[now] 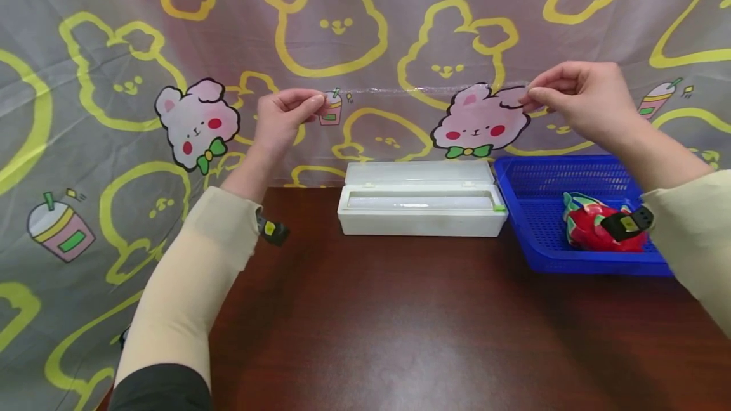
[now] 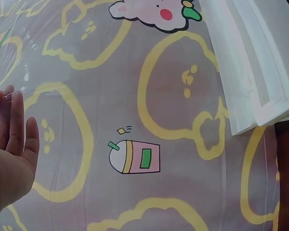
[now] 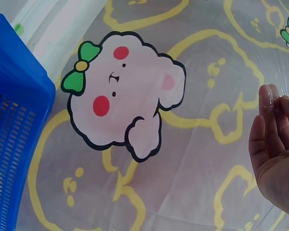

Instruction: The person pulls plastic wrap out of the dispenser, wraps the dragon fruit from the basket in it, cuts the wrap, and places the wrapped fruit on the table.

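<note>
A clear sheet of cling film stretches between my raised hands, its upper edge glinting against the curtain. My left hand pinches one corner between thumb and fingers. At the opposite corner, the thumb and fingertips of my right hand grip the film, which wrinkles over the fingertips in the right wrist view. Below the sheet stands a white cling film box with its lid tipped up at the back. A film roll shows in its long opening, and a small green piece sits at its right end.
To the right of the box, a blue perforated basket holds a red object with green and white tips, partly covered by my right wrist camera. A dark brown table lies beneath. Behind hangs a grey cartoon-print curtain.
</note>
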